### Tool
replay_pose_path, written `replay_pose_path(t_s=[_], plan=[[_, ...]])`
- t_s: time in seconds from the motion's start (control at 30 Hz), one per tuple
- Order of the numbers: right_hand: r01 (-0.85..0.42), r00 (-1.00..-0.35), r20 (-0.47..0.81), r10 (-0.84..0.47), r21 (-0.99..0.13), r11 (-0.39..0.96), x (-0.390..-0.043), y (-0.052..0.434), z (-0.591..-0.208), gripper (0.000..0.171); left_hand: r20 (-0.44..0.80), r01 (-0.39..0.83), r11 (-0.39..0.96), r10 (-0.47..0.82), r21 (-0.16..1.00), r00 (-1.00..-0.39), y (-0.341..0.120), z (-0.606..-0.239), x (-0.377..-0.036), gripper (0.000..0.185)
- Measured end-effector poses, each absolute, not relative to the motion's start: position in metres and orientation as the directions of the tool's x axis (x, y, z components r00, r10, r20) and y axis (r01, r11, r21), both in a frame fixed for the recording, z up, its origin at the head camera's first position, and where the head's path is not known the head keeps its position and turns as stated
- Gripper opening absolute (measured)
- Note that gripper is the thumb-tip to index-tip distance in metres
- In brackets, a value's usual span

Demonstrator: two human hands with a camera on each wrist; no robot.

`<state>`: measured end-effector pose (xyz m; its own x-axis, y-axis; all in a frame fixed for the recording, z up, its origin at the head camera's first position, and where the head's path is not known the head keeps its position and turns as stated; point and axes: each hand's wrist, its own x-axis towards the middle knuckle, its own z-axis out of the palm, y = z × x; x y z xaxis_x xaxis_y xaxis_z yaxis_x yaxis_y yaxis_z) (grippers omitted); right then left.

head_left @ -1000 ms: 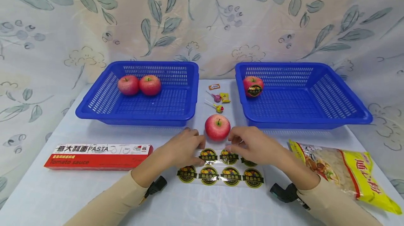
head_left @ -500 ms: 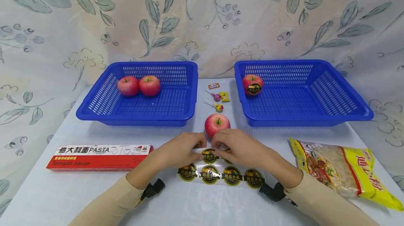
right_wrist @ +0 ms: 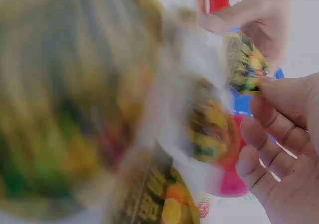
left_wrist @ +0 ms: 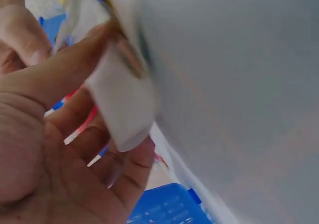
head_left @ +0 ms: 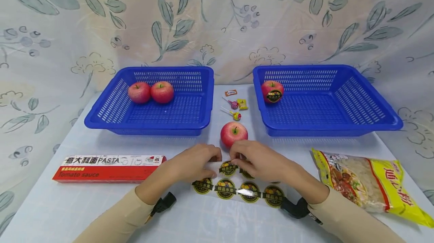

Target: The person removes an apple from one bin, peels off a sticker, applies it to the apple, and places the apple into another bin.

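Peeling one round fruit label off the glossy sticker sheet (head_left: 237,186) on the white table (head_left: 68,205), left hand (head_left: 193,164) pinching the sheet's corner, right hand (head_left: 257,160) pinching a label's edge, next probably pressing it onto the unlabelled red apple (head_left: 234,134) just beyond.

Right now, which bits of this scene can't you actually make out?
- Sticker sheet, head view: its top row is partly hidden by the right hand.
- Right wrist view: stickers smeared by blur, print unreadable.
- Left wrist view: left hand pinches a blurred sheet corner.
- Candies: too small to identify.
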<state>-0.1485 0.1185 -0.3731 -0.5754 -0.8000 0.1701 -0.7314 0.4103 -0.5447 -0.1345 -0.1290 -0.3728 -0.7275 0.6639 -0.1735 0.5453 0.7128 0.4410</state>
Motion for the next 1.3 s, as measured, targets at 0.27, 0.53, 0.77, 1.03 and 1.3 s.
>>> replay_pose_path(t_s=[0.27, 0.53, 0.77, 1.03, 1.3], plan=[[-0.697, -0.632, 0.204, -0.748, -0.571, 0.434, -0.157, 0.134, -0.363, 0.007, -0.115, 0.52, 0.729, 0.623, 0.446, -0.774, -0.127, -0.366, -0.133, 0.041], [-0.743, -0.625, 0.281, -0.728, -0.501, 0.444, -0.173, 0.126, -0.359, 0.01, 0.283, 0.663, 0.565, 0.617, 0.491, -0.734, -0.114, -0.366, -0.151, 0.005], [-0.748, -0.639, 0.314, -0.702, -0.466, 0.472, -0.177, 0.126, -0.365, 0.009, 0.313, 0.634, 0.644, 0.553, 0.428, -0.772, -0.102, -0.369, -0.15, 0.006], [-0.744, -0.658, 0.34, -0.671, -0.428, 0.513, -0.176, 0.125, -0.366, 0.011, 0.371, 0.636, 0.665, 0.519, 0.391, -0.77, -0.097, -0.369, -0.151, 0.006], [-0.738, -0.671, 0.347, -0.656, -0.397, 0.545, -0.175, 0.121, -0.365, 0.009, 0.37, 0.62, 0.711, 0.507, 0.331, -0.779, -0.094, -0.369, -0.153, 0.012]])
